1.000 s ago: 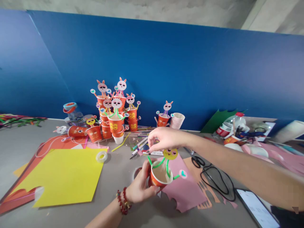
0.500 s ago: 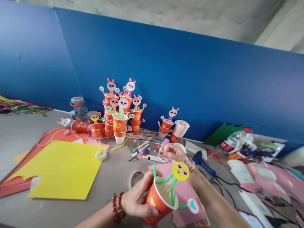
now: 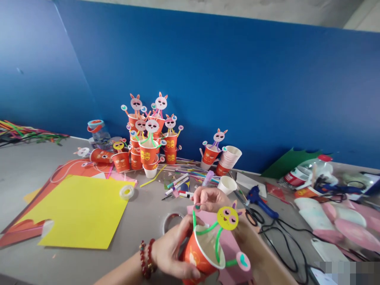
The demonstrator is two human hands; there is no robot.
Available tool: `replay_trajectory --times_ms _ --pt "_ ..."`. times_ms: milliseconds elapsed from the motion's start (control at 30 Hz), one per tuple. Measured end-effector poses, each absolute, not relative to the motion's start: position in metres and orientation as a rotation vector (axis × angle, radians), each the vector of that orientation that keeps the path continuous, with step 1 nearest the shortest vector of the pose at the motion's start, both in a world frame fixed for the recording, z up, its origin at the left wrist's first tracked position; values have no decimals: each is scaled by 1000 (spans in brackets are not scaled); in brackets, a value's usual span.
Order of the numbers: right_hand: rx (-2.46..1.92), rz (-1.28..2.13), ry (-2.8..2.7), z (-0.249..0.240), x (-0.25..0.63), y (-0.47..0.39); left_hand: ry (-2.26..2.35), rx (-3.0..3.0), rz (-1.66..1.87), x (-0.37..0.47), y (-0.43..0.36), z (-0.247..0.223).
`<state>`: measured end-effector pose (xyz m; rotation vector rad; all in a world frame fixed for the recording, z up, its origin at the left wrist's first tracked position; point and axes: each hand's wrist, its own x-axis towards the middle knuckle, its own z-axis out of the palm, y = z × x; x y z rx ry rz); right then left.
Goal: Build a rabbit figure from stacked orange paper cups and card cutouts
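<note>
Your left hand (image 3: 173, 247) is wrapped around the side of the red cup (image 3: 200, 259), thumb across the near side. That grip likely steadies the cup while leaving its mouth and green stems free. The cup is low in view, in front of you, tilted; its base is out of frame, so you can't tell whether it touches the tabletop (image 3: 145, 221).

Your right hand (image 3: 211, 198) reaches in behind the yellow face (image 3: 227, 218), its bent fingertips pinched on a small disc (image 3: 197, 207) at the top of the upright stem (image 3: 194, 219). Coming from behind probably keeps the face from being pressed. The other stem's disc (image 3: 244, 261) sticks out to the right, clear of both hands.

The pens (image 3: 178, 185) lie just beyond your right hand, and the glue gun (image 3: 263, 202) rests to its right, both seemingly within easy reach. The tape (image 3: 127, 192) sits on the yellow sheet's (image 3: 80, 213) edge, while the decorated cups (image 3: 148, 152) stand well back by the wall (image 3: 208, 79), perhaps to save working space.
</note>
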<state>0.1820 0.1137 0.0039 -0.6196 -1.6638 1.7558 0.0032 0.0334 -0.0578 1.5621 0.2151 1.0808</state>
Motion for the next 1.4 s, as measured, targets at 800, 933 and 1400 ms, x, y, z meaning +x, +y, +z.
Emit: replay_trajectory --times_ms 800,933,1400 --pt "-522 1827 -1659 -8 184 127 262 1514 975 2 34 -57" --pt "-539 1820 -1646 -5 184 123 269 1509 964 2 34 -57" --pt "-520 1907 -1687 -6 186 128 248 1478 962 3 32 -55"
